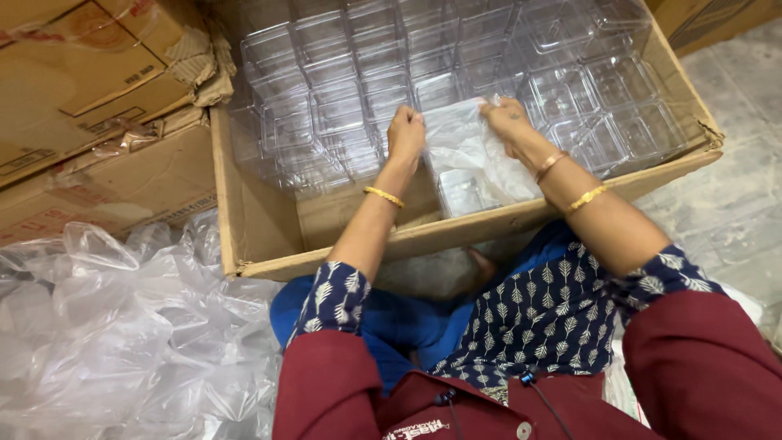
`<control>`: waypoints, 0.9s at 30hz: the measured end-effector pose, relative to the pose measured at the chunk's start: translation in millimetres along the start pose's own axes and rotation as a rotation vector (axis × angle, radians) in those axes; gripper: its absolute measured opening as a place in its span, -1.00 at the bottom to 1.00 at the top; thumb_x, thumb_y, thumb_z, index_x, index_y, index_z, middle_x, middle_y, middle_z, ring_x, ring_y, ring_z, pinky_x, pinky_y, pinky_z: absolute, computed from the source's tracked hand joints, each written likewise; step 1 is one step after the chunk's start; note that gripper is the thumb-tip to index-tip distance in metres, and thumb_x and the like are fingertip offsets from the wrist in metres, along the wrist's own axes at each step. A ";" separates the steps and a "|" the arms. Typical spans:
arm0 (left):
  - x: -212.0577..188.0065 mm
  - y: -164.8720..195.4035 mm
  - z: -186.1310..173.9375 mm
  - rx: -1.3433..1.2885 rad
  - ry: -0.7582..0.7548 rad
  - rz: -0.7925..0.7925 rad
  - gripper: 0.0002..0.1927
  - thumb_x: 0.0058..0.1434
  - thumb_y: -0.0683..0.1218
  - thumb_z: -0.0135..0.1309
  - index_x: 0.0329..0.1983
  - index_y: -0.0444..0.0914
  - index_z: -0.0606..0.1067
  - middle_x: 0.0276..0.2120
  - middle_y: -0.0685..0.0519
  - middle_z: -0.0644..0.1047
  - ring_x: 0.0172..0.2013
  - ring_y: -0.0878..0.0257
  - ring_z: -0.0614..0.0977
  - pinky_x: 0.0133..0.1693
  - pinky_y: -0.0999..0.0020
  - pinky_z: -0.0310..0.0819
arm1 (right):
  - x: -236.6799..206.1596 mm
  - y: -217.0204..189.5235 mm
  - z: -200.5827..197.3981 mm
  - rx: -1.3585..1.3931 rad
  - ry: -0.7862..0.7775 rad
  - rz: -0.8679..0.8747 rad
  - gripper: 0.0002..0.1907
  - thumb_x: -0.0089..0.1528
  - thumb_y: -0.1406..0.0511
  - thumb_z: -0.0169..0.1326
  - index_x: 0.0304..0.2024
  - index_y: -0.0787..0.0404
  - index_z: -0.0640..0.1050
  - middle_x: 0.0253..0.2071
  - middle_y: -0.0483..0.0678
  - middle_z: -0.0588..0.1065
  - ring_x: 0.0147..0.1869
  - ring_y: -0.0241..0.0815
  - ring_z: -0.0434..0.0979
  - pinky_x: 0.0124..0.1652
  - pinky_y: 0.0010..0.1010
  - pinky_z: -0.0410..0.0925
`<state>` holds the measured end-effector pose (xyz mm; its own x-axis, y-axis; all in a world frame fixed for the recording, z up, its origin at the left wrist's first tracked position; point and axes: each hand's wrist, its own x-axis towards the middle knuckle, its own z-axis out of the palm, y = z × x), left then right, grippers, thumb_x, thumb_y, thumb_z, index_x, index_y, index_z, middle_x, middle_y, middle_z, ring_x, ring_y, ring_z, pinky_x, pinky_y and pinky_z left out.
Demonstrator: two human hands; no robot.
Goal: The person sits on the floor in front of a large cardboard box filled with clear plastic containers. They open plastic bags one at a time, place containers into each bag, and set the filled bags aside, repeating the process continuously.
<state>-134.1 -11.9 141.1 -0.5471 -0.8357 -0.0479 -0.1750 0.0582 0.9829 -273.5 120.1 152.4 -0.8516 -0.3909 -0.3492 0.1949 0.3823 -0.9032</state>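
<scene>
Left hand and right hand pinch a plastic bag (contents unclear) inside the carton.

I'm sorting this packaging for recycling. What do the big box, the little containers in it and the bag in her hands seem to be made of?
The box looks like brown corrugated cardboard, matte, with torn, frayed edges. The small containers look like rigid clear plastic, glossy with sharp highlights. The bag gripped by the left hand and right hand seems to be thin plastic film, translucent and crinkled.
</scene>
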 end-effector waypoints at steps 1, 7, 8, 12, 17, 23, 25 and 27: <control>1.8 0.7 -1.7 -0.063 -0.015 0.020 -0.88 0.29 -0.18 0.00 -0.38 -0.29 0.42 -0.48 0.08 0.44 -0.42 0.30 0.40 -0.35 0.32 0.35 | -1.9 -0.8 -0.9 0.008 -0.016 -0.026 -0.64 0.26 0.12 0.23 -0.03 0.17 0.48 -0.21 -0.13 0.44 -0.17 -0.27 0.43 -0.24 -0.32 0.35; -36.1 21.8 -15.6 -0.526 -0.178 0.040 -0.87 0.37 -0.23 -0.05 -0.33 -0.22 0.37 -0.47 0.20 0.28 -0.42 0.39 0.24 -0.38 0.42 0.14 | -62.7 -20.6 -35.3 0.174 -0.232 -0.204 -0.81 0.34 0.18 0.04 -0.16 0.14 0.54 -0.36 -0.22 0.40 -0.32 -0.37 0.32 -0.36 -0.49 0.24; -53.9 27.2 -19.6 -0.570 -0.197 0.041 -0.88 0.38 -0.24 -0.05 -0.31 -0.22 0.36 -0.45 0.21 0.28 -0.41 0.39 0.25 -0.35 0.43 0.15 | -81.8 -23.8 -46.0 0.154 -0.213 -0.220 -0.86 0.31 0.23 0.00 -0.17 0.09 0.54 -0.36 -0.25 0.41 -0.32 -0.42 0.35 -0.36 -0.53 0.28; -143.9 49.9 -31.3 -0.841 -0.317 -0.271 -0.89 0.36 -0.19 -0.06 -0.32 -0.21 0.37 -0.50 0.22 0.28 -0.49 0.42 0.29 -0.45 0.43 0.40 | -169.9 -24.6 -105.3 0.168 -0.300 -0.457 -0.87 0.44 0.31 -0.03 -0.18 0.23 0.45 -0.31 -0.22 0.34 -0.24 -0.42 0.27 -0.28 -0.50 0.18; -227.7 64.3 -5.5 -0.966 -0.474 -0.476 -0.90 0.40 -0.11 -0.04 -0.26 -0.19 0.41 -0.52 0.16 0.38 -0.57 0.37 0.38 -0.59 0.46 0.30 | -241.2 2.9 -173.6 -0.342 -0.014 -0.576 -0.87 0.43 0.33 -0.13 -0.04 0.22 0.42 -0.34 -0.21 0.38 -0.23 -0.42 0.33 -0.22 -0.54 0.25; -283.8 -4.3 75.6 -0.875 -0.650 -0.719 -0.90 0.39 -0.12 -0.05 -0.27 -0.18 0.41 -0.52 0.14 0.41 -0.60 0.33 0.39 -0.56 0.37 0.35 | -255.8 122.3 -246.0 0.018 0.035 -0.219 -0.84 0.45 0.34 -0.08 0.07 0.22 0.39 -0.17 -0.15 0.38 -0.14 -0.34 0.32 -0.16 -0.45 0.27; -280.2 -38.9 101.3 -0.533 -0.583 -0.529 -0.88 0.41 -0.13 -0.03 -0.26 -0.23 0.46 -0.49 0.10 0.41 -0.53 0.35 0.38 -0.52 0.36 0.30 | -236.7 169.6 -247.5 0.025 0.067 0.055 -0.76 0.39 0.31 -0.13 0.10 0.16 0.38 -0.13 -0.13 0.41 -0.11 -0.32 0.39 -0.13 -0.46 0.35; -276.2 -68.7 114.6 -0.219 -0.513 -0.199 -0.87 0.41 -0.14 -0.01 -0.26 -0.26 0.47 -0.44 0.08 0.45 -0.44 0.34 0.41 -0.41 0.33 0.33 | -223.7 208.1 -243.4 0.508 -0.040 0.182 -0.66 0.37 0.11 -0.26 0.01 0.12 0.42 -0.12 -0.09 0.50 -0.09 -0.28 0.54 -0.09 -0.48 0.44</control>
<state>-64.7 277.4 66.4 -0.8567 -0.4449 -0.2610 -0.1710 -0.2323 0.9575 -160.8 490.8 103.2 -0.7651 -0.3912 -0.5114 0.5565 -0.0024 -0.8308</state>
